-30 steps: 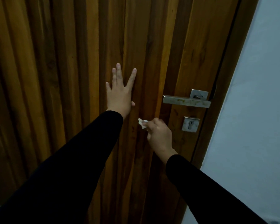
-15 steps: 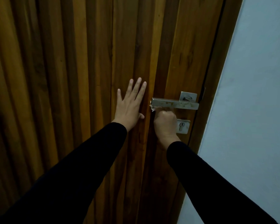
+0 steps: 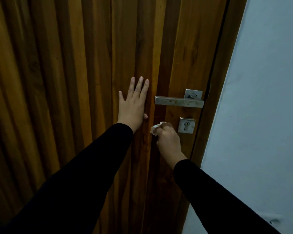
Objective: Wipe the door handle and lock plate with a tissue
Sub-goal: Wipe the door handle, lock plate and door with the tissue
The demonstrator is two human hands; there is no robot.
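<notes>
A square-section metal door handle [image 3: 178, 102] with brownish stains juts left from its square rose on a wooden slatted door [image 3: 74, 81]. Below it sits a small square lock plate [image 3: 186, 125] with a keyhole. My right hand [image 3: 168, 141] is closed around a crumpled white tissue [image 3: 156, 129], held below the handle's free end and just left of the lock plate, apart from both. My left hand [image 3: 134, 105] lies flat on the door with fingers spread, left of the handle.
The door frame [image 3: 215, 98] runs down the right side of the door. Beyond it is a pale blue-white wall [image 3: 260, 115]. Both my arms wear black sleeves.
My right hand with the tissue has dropped from the handle's free end to beside the lock plate. My left hand stays flat on the door.
</notes>
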